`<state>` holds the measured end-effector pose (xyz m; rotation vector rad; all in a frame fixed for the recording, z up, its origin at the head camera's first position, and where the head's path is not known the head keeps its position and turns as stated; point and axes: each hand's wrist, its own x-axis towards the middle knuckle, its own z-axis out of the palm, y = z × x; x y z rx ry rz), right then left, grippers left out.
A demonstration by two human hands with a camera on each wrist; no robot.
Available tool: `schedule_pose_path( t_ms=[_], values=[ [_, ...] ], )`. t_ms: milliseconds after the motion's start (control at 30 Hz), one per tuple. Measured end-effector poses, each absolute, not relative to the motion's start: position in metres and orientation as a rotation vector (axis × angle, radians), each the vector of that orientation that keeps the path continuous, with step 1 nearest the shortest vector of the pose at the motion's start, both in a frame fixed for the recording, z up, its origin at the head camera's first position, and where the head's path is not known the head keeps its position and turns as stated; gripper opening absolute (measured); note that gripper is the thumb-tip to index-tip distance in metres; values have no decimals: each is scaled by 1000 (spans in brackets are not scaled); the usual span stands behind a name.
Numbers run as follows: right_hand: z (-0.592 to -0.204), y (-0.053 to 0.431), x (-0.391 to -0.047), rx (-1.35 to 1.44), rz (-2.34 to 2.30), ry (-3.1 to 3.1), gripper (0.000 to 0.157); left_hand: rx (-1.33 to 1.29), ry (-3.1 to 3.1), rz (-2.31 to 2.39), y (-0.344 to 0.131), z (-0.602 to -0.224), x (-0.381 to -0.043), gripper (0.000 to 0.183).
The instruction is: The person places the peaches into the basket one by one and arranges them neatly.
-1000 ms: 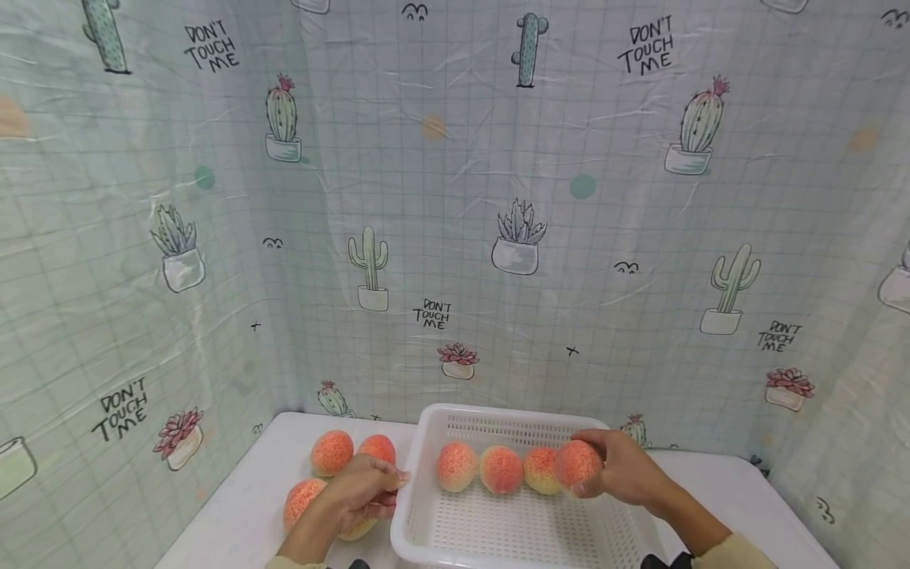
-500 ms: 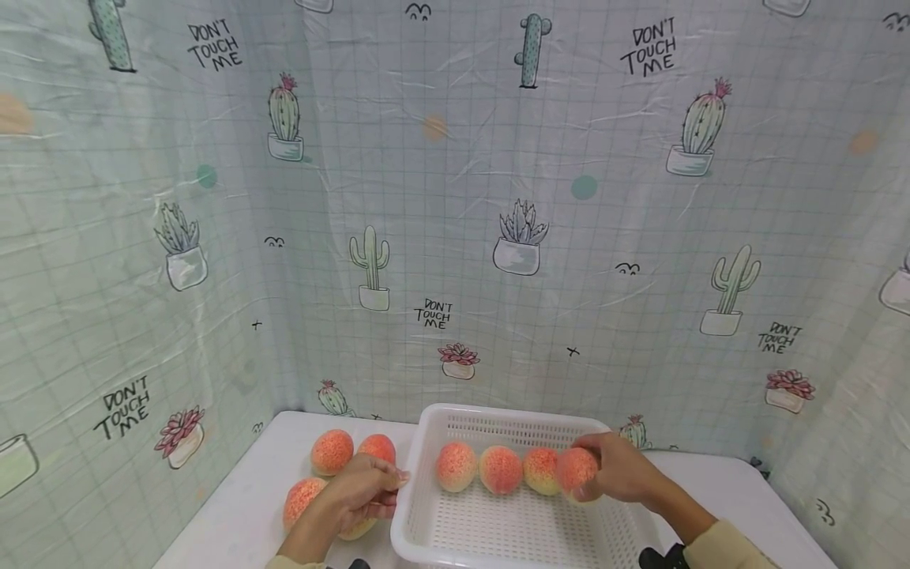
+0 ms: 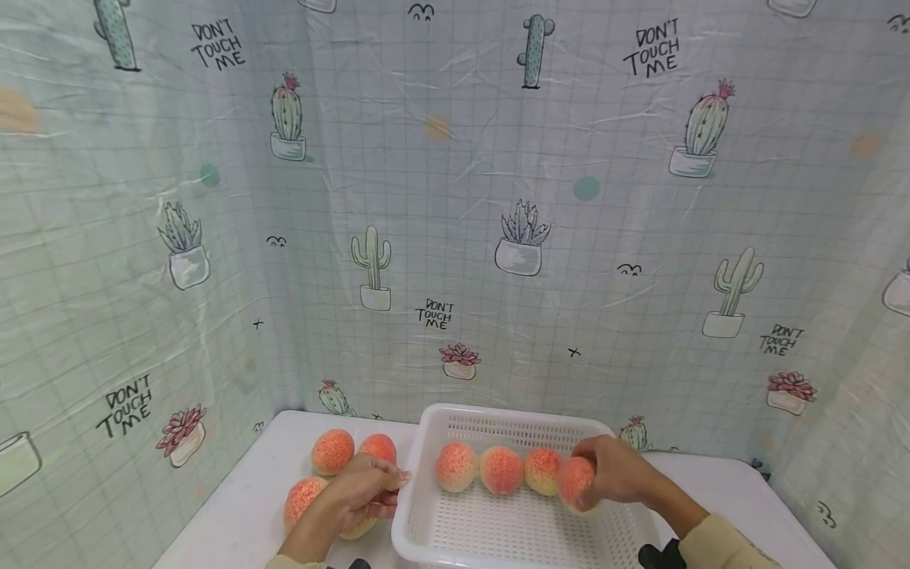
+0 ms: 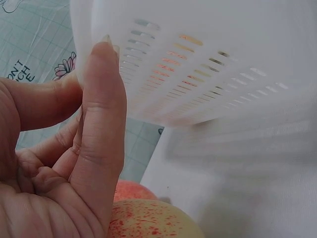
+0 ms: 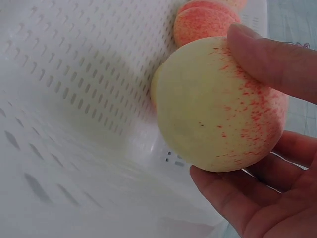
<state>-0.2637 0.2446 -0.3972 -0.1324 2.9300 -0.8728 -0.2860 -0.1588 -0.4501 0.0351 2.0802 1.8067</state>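
Observation:
My right hand (image 3: pixel 617 471) grips a red-and-yellow peach (image 5: pixel 218 109) between thumb and fingers, inside the right end of a white perforated plastic basket (image 3: pixel 498 531). Three more peaches stand in a row along the basket's back; the rightmost of them, a peach (image 3: pixel 543 471), is right beside the held one. My left hand (image 3: pixel 361 491) pinches the basket's left rim between thumb and fingers; in the left wrist view the thumb and a finger (image 4: pixel 104 109) lie on either side of the rim.
Left of the basket on the white table (image 3: pixel 235 514) sit several peaches, among them one at the back (image 3: pixel 332 452) and one (image 3: pixel 302 501) partly behind the left forearm. A cactus-print curtain (image 3: pixel 455 237) surrounds the table at the back and sides.
My right hand has lowered the peach slightly, down into the basket beside the row. The left hand keeps its hold on the rim.

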Motion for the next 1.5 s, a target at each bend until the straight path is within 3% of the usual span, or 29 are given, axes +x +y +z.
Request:
schedule_pose_path(
  t_ms=[933, 1233, 1500],
  values=[
    [-409, 243, -279, -155, -635, 2937, 55, 3, 2091, 1795, -159, -449, -289, 16],
    [-413, 244, -275, -285, -615, 2911, 51, 37, 2086, 1808, -159, -449, -288, 17],
    [-422, 237, -278, -197, -508, 2864, 51, 43, 2068, 1818, -158, -450, -286, 15]
  ],
)
